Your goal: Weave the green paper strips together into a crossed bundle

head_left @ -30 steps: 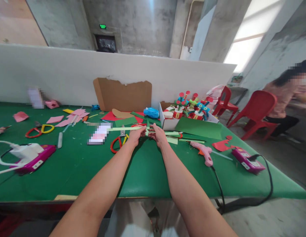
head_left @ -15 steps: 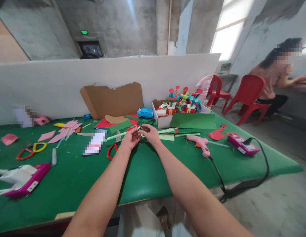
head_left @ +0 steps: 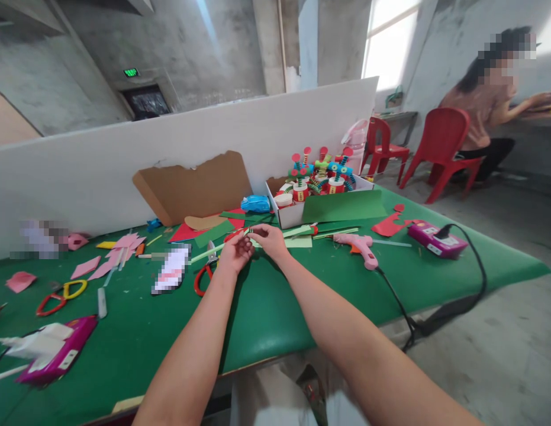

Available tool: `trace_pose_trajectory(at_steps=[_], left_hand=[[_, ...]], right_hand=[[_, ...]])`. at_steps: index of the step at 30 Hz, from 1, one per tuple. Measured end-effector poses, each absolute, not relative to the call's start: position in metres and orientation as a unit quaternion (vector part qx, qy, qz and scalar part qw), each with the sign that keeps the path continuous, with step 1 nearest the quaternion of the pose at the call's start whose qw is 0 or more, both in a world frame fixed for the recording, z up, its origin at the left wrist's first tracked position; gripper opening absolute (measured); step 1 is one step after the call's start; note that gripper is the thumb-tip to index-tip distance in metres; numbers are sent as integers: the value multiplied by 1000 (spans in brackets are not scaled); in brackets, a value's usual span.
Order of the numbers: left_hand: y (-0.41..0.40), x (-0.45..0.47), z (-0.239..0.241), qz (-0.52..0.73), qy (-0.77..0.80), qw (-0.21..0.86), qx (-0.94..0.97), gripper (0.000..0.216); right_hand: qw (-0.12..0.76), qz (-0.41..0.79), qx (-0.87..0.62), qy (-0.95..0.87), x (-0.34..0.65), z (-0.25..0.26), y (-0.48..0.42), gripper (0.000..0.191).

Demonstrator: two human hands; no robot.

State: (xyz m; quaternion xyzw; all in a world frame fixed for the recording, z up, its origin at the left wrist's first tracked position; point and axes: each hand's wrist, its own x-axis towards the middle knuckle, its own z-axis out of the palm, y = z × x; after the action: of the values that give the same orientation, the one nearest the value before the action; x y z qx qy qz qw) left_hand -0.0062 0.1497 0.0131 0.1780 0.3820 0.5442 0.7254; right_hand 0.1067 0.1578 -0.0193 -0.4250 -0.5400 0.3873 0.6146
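My left hand (head_left: pixel 237 253) and my right hand (head_left: pixel 270 240) meet above the middle of the green table, both closed in a pinch. Between their fingertips is a small folded piece of light and dark green paper strips (head_left: pixel 205 255). One pale green length sticks out left past my left hand, and another pale strip shows right of my right hand. Whether that right one is joined to the folded piece I cannot tell. Red-handled scissors (head_left: pixel 199 283) lie beside my left wrist. Beyond my hands are a green paper sheet (head_left: pixel 214 232) and red paper (head_left: pixel 181 233).
A white box (head_left: pixel 295 215) of paper spring figures stands at the back. On the right lie a pink glue gun (head_left: pixel 364 251) with its cord and a purple power strip (head_left: pixel 436 241). Pink paper pieces (head_left: pixel 86 267) and another power strip (head_left: pixel 64 352) lie left. A person sits at the far right.
The view has tilted and shifted slightly, so the table's things appear displaced. Both hands keep their pinch on the green paper strips at nearly the same place, with little finger movement.
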Motion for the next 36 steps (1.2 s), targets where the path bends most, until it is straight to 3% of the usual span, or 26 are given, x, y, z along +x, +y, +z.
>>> trace_pose_trajectory(at_steps=[12, 22, 36], left_hand=[[153, -9, 10, 547, 382, 719, 193, 12], [151, -7, 12, 558, 400, 693, 219, 13], [152, -6, 5, 518, 407, 696, 286, 13]], right_hand=[[610, 370, -434, -550, 109, -19, 157, 12], [616, 366, -417, -560, 112, -13, 153, 25], [605, 358, -419, -574, 113, -13, 153, 11]])
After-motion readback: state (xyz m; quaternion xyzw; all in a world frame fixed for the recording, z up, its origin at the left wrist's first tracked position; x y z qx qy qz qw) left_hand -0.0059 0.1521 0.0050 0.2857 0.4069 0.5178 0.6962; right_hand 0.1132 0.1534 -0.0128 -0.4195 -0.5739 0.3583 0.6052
